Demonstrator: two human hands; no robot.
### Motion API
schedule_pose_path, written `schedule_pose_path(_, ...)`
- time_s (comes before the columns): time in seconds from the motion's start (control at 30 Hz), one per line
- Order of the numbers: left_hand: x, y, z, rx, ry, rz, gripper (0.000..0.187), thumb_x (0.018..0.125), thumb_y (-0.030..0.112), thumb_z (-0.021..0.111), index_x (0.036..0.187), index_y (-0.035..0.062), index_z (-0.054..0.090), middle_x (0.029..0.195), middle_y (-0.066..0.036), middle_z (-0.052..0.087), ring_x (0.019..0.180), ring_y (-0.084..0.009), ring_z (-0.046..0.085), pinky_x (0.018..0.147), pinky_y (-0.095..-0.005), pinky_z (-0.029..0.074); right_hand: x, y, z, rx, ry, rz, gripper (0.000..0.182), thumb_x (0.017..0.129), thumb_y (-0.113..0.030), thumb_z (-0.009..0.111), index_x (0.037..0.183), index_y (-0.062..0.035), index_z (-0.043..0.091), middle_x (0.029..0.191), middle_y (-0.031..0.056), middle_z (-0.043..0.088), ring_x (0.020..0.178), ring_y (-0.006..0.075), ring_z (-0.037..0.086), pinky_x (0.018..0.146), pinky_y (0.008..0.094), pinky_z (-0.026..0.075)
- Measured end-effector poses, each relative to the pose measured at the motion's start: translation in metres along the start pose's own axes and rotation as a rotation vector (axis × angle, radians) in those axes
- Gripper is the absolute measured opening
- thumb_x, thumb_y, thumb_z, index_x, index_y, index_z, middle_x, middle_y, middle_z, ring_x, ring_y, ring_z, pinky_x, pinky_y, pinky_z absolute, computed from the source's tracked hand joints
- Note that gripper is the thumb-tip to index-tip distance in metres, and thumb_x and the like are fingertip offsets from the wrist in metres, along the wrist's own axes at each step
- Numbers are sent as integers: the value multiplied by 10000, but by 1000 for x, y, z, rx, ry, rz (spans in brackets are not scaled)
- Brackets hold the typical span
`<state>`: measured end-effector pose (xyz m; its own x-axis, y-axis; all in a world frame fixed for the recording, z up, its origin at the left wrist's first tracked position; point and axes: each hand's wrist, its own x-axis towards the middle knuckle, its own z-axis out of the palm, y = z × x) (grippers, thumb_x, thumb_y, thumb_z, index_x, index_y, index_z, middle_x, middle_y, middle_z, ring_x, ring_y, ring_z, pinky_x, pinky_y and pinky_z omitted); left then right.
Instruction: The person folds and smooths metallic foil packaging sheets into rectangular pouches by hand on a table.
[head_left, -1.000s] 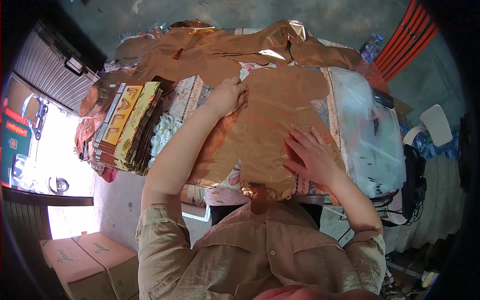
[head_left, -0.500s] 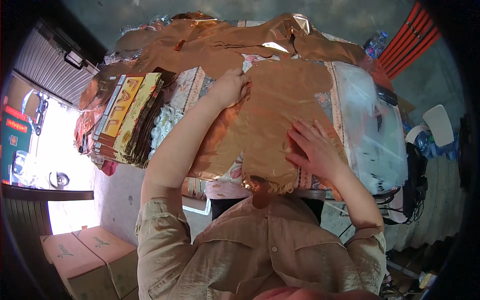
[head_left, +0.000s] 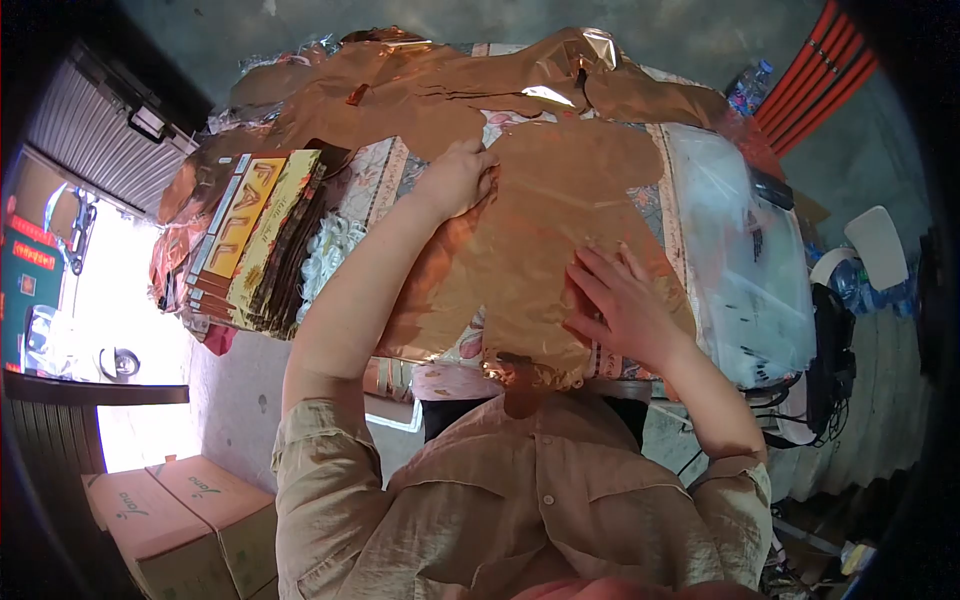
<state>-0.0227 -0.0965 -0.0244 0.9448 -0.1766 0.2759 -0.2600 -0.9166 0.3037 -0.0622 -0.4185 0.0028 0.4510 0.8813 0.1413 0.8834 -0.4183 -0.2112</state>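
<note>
A flat, uninflated copper-coloured foil balloon (head_left: 560,190) lies in front of me, its lower end hanging toward my shirt. At its left edge my left hand (head_left: 455,180) rests with curled fingers, closed on the foil; the fingertips are partly hidden. My right hand (head_left: 625,310) lies on the lower right part of the balloon, fingers stretched and somewhat apart. Beside my left forearm are a stack of printed "FALL" packages (head_left: 240,225) and a bundle of white ribbon (head_left: 330,245).
More copper foil (head_left: 400,90) spreads across the far side of the table. Clear plastic bags (head_left: 745,260) lie on the right over the patterned tablecloth (head_left: 675,205). A water bottle (head_left: 752,88) stands at the far right corner. Cardboard boxes (head_left: 180,505) sit on the floor at lower left.
My right hand has shifted slightly left and down across the foil. My left hand stays at the balloon's left edge.
</note>
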Motion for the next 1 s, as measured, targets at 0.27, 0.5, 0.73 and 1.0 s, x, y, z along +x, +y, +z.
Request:
schedule_pose_path(0.27, 1, 3, -9, -115, -9, -45, 246, 835, 104, 606, 1068, 33, 636, 1056, -170, 592, 997, -381, 575, 866, -424, 482, 0, 0, 2, 16, 10, 0, 631, 820, -413, 671, 1302, -38, 513, 1396, 179, 452, 1331, 336, 399, 1120, 543, 239)
schedule_pose_path(0.5, 13, 44, 1, -160, 156, 25, 204, 842, 121, 614, 1014, 16, 646, 1030, -175, 595, 949, -380, 588, 825, -423, 495, 0, 1, 5, -4, 27, -23, 638, 815, -426, 665, 1291, -30, 511, 1401, 173, 450, 1336, 324, 389, 1104, 534, 256)
schedule_pose_path(0.73, 46, 85, 43, -117, -58, 161, 190, 842, 250, 585, 937, 111, 672, 1002, -101, 619, 1018, -319, 578, 862, -446, 478, 0, 1, 7, -29, 25, -10, 622, 818, -429, 654, 1280, -35, 518, 1395, 177, 453, 1336, 319, 383, 1077, 522, 277)
schedule_pose_path(1.0, 67, 65, 67, -132, 85, 145, 241, 823, 271, 634, 1010, 118, 640, 1057, -92, 579, 1042, -308, 535, 863, -440, 445, 0, 2, 9, 16, 17, -11, 625, 816, -423, 653, 1286, -35, 515, 1391, 186, 454, 1332, 338, 382, 1088, 538, 257)
